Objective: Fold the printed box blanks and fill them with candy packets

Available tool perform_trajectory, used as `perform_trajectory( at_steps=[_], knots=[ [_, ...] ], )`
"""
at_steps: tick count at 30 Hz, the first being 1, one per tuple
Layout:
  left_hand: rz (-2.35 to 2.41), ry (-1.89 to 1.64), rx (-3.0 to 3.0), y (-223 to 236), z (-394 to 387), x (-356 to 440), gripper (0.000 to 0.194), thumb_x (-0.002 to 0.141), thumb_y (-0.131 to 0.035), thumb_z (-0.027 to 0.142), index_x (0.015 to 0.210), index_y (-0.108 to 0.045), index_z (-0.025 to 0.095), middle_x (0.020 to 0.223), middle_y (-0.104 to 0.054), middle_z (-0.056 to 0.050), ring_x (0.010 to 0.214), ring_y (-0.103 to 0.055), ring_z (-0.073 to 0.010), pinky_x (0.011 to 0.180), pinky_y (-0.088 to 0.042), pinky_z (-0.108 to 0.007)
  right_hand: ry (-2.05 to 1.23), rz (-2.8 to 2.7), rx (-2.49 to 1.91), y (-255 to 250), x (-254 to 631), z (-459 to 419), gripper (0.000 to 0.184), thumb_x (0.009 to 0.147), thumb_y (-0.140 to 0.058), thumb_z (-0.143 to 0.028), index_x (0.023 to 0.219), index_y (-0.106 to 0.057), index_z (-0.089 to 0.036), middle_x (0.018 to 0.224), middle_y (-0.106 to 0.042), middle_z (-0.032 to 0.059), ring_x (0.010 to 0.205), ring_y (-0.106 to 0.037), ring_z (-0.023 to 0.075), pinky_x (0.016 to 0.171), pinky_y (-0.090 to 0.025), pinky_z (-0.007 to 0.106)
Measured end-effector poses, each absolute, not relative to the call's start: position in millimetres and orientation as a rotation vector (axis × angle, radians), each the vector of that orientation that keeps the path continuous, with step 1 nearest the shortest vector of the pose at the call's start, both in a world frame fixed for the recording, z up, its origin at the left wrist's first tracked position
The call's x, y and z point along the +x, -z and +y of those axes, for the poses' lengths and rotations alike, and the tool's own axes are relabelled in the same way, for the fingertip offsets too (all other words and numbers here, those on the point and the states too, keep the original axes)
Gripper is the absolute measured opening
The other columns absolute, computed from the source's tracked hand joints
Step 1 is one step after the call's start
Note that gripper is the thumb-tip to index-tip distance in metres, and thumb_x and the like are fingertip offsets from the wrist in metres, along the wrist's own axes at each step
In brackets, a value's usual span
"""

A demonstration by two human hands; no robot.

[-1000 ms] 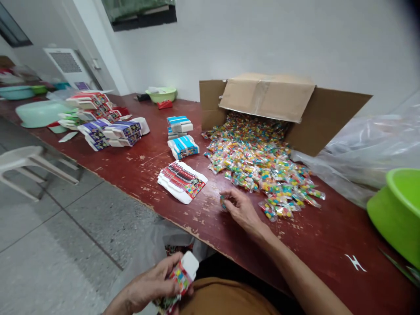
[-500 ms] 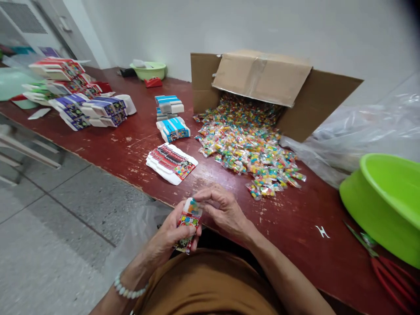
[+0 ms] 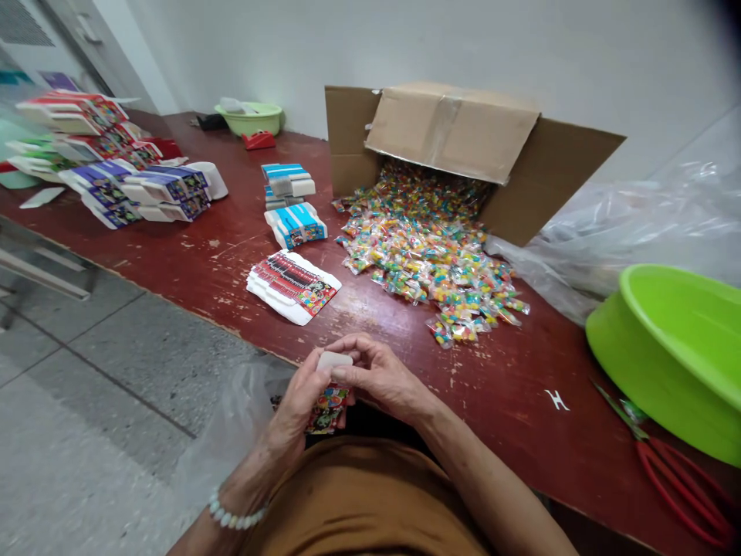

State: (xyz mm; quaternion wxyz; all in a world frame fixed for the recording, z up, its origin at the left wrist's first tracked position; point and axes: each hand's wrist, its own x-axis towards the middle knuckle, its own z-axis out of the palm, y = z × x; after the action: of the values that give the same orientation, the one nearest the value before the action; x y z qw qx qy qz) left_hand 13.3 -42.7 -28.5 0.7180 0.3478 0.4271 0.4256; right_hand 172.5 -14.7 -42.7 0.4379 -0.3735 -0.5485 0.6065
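My left hand (image 3: 298, 405) grips a small printed carton box (image 3: 328, 401) upright at the near edge of the red table (image 3: 231, 247). My right hand (image 3: 379, 378) pinches the box's white top flap, fingers closed on it. A pile of small colourful candy packets (image 3: 431, 266) spills across the table from a cardboard box (image 3: 463, 154) lying on its side. A flat stack of red printed cartons (image 3: 292, 284) lies just beyond my hands.
Blue carton stacks (image 3: 292, 205) and purple, red and green ones (image 3: 109, 166) stand to the left. A large green basin (image 3: 671, 347) and red scissors (image 3: 683, 479) are at the right, a clear plastic bag (image 3: 642, 224) behind, and a small green bowl (image 3: 248, 117) at the back.
My right hand left the candy pile and came back to the box in my left hand. A packet showed at the box's mouth; now the white flap is folded over it.
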Motion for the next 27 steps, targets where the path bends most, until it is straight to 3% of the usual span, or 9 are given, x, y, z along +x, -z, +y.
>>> perform_trajectory(
  at_steps=[2, 6, 11, 14, 17, 22, 27],
  knots=[
    [0.944, -0.941, 0.701, 27, -41, 15, 0.049, 0.081, -0.076, 0.053, 0.112, -0.06, 0.019, 0.067, -0.071, 0.0, 0.046, -0.064, -0.0165, 0.042, -0.051, -0.023, -1.228, -1.506, -0.903, 42, 173, -14, 0.029, 0.087, -0.073, -0.049, 0.093, -0.077, -0.021, 0.1, -0.071, 0.007, 0.09, -0.067, 0.0175, 0.075, -0.056, 0.028],
    [0.836, -0.872, 0.498, 23, -35, 13, 0.052, 0.089, -0.064, 0.061, 0.118, -0.059, 0.017, 0.071, -0.072, -0.003, 0.043, -0.064, -0.0186, 0.04, -0.053, -0.028, -0.945, -1.769, -0.8, 37, 173, -15, 0.023, 0.098, -0.06, -0.036, 0.096, -0.079, -0.022, 0.098, -0.077, 0.0074, 0.092, -0.07, 0.0186, 0.088, -0.055, 0.033],
    [0.843, -0.939, 0.446, 19, -36, 16, 0.053, 0.105, -0.033, 0.05, 0.138, -0.053, 0.014, 0.085, -0.076, -0.009, 0.043, -0.063, -0.0163, 0.041, -0.052, -0.027, -1.176, -1.606, -1.016, 30, 171, -15, 0.013, 0.088, -0.069, -0.027, 0.082, -0.075, -0.018, 0.085, -0.076, 0.0041, 0.069, -0.068, 0.0137, 0.066, -0.055, 0.026],
    [0.858, -0.933, 0.442, 18, -37, 18, 0.06, 0.106, -0.025, 0.05, 0.141, -0.055, 0.01, 0.086, -0.077, -0.012, 0.044, -0.063, -0.0149, 0.043, -0.053, -0.026, -1.43, -1.461, -1.004, 26, 170, -13, 0.018, 0.088, -0.069, -0.031, 0.08, -0.072, -0.016, 0.095, -0.077, 0.0056, 0.058, -0.063, 0.009, 0.055, -0.053, 0.023],
    [0.841, -0.901, 0.468, 22, -35, 15, 0.067, 0.102, -0.036, 0.059, 0.141, -0.058, 0.009, 0.083, -0.077, -0.012, 0.044, -0.062, -0.0148, 0.042, -0.051, -0.024, -1.593, -1.351, -0.976, 25, 170, -11, 0.024, 0.087, -0.071, -0.038, 0.079, -0.07, -0.015, 0.103, -0.076, 0.0081, 0.052, -0.059, 0.0061, 0.048, -0.05, 0.021],
    [0.835, -0.859, 0.566, 34, -34, 9, 0.082, 0.085, -0.058, 0.074, 0.141, -0.061, 0.014, 0.076, -0.076, -0.009, 0.044, -0.063, -0.0155, 0.041, -0.049, -0.023, -1.619, -1.415, -0.944, 27, 172, -9, 0.018, 0.088, -0.068, -0.031, 0.078, -0.07, -0.015, 0.103, -0.077, 0.0074, 0.054, -0.059, 0.0058, 0.05, -0.051, 0.021],
    [0.915, -0.852, 0.547, 30, -32, 12, 0.077, 0.079, -0.069, 0.067, 0.135, -0.064, 0.014, 0.063, -0.071, -0.004, 0.04, -0.061, -0.0178, 0.036, -0.048, -0.025, -1.454, -1.586, -0.865, 32, 174, -13, 0.015, 0.092, -0.064, -0.027, 0.082, -0.071, -0.018, 0.107, -0.074, 0.0062, 0.073, -0.066, 0.0112, 0.061, -0.054, 0.023]
  ],
)
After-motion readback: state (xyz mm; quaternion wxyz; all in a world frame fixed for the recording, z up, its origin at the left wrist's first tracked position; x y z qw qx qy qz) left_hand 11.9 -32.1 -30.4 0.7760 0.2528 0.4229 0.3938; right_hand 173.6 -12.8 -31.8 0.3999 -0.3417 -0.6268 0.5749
